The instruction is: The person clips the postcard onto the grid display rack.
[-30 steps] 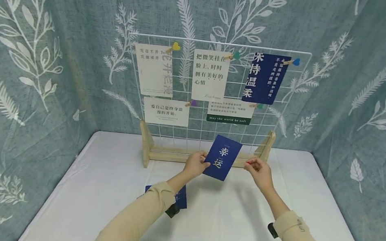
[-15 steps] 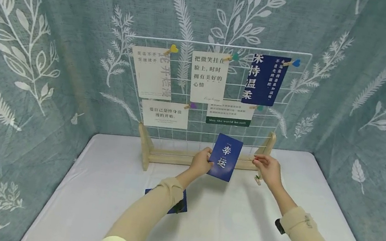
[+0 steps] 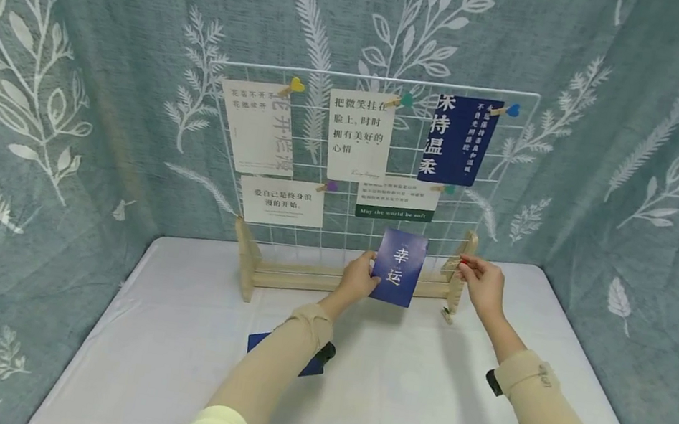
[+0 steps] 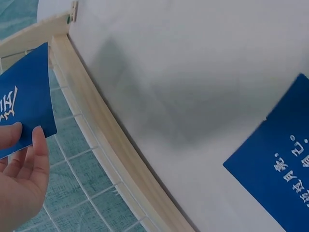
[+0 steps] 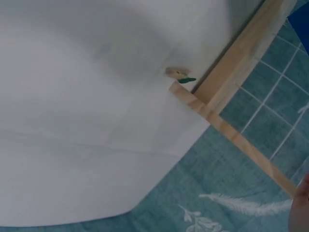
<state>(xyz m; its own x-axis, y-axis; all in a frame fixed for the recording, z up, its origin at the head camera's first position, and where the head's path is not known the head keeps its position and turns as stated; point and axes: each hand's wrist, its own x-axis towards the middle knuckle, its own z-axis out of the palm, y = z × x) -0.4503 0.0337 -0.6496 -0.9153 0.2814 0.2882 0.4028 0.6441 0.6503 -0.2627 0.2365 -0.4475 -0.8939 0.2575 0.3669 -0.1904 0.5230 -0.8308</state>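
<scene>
A second dark blue card [image 3: 283, 353] lies flat on the white tablecloth [image 3: 403, 409] nearest, while beyond it the left hand [image 3: 359, 281], fingers pinching its edge, has lifted the dark blue printed card [image 3: 398, 268] up against the white wire grid panel [image 3: 359, 164], bringing it closer to hanging, and the right hand [image 3: 483, 283] pinches something small, perhaps a clip.

Teal fabric backdrop [image 3: 74, 59] printed with white leaves and ferns on three sides, white-covered table [image 3: 403, 409] enclosed by it, soft shadows on the cloth, even diffuse light, faint creases across the tabletop
</scene>
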